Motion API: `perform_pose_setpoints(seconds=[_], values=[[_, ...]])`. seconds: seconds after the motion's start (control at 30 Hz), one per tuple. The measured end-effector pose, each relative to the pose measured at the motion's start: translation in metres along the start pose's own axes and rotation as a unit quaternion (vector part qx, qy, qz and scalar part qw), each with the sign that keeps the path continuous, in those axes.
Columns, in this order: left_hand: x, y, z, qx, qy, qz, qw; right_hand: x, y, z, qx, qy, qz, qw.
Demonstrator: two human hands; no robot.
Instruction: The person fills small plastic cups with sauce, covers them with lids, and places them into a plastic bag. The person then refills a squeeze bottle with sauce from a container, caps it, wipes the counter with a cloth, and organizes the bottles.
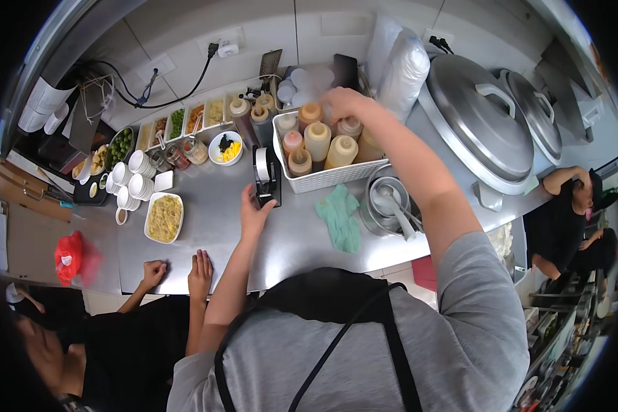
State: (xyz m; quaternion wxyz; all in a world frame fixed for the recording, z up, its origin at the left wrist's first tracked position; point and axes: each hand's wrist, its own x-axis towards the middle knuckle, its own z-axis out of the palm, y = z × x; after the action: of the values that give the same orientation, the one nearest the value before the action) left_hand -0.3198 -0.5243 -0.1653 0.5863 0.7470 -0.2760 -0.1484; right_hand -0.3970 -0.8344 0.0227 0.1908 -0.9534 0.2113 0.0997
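Squeeze bottles (317, 141): at least 8
Tape dispenser (275, 184): 1
Lidded pots (460, 103): 2
Glass jars (195, 152): 3
Green cloth (338, 216): 1
Basket (333, 180): 1

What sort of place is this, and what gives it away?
Most likely a commercial kitchen's prep counter: squeeze bottles packed in a white basket, trays of chopped toppings along the wall, and large lidded metal pots on the right.

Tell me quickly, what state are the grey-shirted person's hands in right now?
Left hand: fingers curled at the near end of the black tape dispenser; grip unclear.
Right hand: by the bottles; fingers blurred, open or closed cannot be told.
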Motion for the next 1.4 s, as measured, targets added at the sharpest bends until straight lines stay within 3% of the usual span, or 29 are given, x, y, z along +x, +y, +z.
perform_pose_setpoints(seconds=[0.1, 0.17, 0.2, 0.27, 0.4, 0.53, 0.6, 0.63, 0.67, 0.7, 0.77, 0.83, 0.9, 0.93, 0.97, 1.0, 1.03, 1.2, 1.33, 1.4], values=[[-0.008, 0.001, -0.018, 0.052, 0.002, -0.053, 0.997, 0.02, 0.021, -0.011, -0.067, 0.034, -0.07, 0.995], [-0.01, -0.009, -0.035, 0.04, 0.027, -0.082, 0.996, 0.009, 0.025, -0.046, -0.042, 0.13, -0.109, 0.985], [-0.012, -0.011, -0.041, 0.04, 0.026, -0.085, 0.995, 0.007, 0.029, -0.061, -0.013, 0.139, -0.057, 0.989], [-0.016, -0.01, -0.05, 0.018, 0.036, -0.111, 0.993, 0.012, 0.047, -0.079, -0.003, 0.217, -0.049, 0.975], [-0.018, -0.01, -0.049, -0.015, 0.024, -0.122, 0.992, 0.013, 0.047, -0.095, 0.066, 0.174, 0.014, 0.982], [-0.014, 0.011, -0.037, -0.016, 0.049, -0.052, 0.997, 0.02, 0.039, -0.073, 0.052, 0.154, -0.012, 0.987], [-0.007, 0.041, -0.026, 0.004, 0.051, -0.028, 0.998, 0.028, 0.035, -0.045, -0.04, 0.163, -0.074, 0.983], [-0.001, 0.052, -0.021, 0.069, 0.046, 0.031, 0.996, 0.028, 0.026, -0.029, -0.071, 0.147, -0.1, 0.982], [0.005, 0.064, -0.015, 0.135, 0.041, 0.09, 0.986, 0.023, 0.023, -0.017, -0.076, 0.114, -0.069, 0.988], [0.01, 0.078, -0.008, 0.134, 0.044, 0.089, 0.986, 0.009, 0.011, -0.012, -0.082, 0.081, -0.038, 0.993], [0.02, 0.105, 0.01, 0.207, 0.034, 0.219, 0.953, 0.017, 0.029, -0.001, -0.025, 0.116, -0.068, 0.991], [0.032, 0.128, 0.027, 0.208, 0.007, 0.258, 0.944, 0.011, 0.034, -0.01, 0.031, 0.148, -0.096, 0.984], [0.046, 0.144, 0.047, 0.205, -0.019, 0.294, 0.933, -0.005, 0.028, -0.04, -0.132, 0.096, 0.006, 0.987], [0.054, 0.15, 0.056, 0.223, -0.049, 0.328, 0.917, -0.009, 0.032, -0.04, -0.138, 0.094, 0.004, 0.986], [0.061, 0.154, 0.063, 0.241, -0.079, 0.362, 0.897, -0.015, 0.034, -0.038, -0.197, 0.017, 0.033, 0.98], [0.066, 0.156, 0.072, 0.238, -0.076, 0.361, 0.898, -0.019, 0.035, -0.035, -0.254, -0.059, 0.062, 0.964], [0.072, 0.158, 0.08, 0.271, -0.1, 0.359, 0.888, -0.023, 0.033, -0.029, -0.256, -0.059, 0.063, 0.963], [0.075, 0.159, 0.08, 0.325, -0.145, 0.349, 0.867, -0.011, 0.047, -0.017, -0.275, 0.029, 0.015, 0.961], [0.062, 0.153, 0.071, 0.294, -0.136, 0.352, 0.878, 0.014, 0.061, -0.024, -0.286, 0.046, 0.043, 0.956], [0.061, 0.15, 0.07, 0.28, -0.128, 0.364, 0.879, 0.024, 0.071, -0.019, -0.222, 0.021, 0.025, 0.974]])
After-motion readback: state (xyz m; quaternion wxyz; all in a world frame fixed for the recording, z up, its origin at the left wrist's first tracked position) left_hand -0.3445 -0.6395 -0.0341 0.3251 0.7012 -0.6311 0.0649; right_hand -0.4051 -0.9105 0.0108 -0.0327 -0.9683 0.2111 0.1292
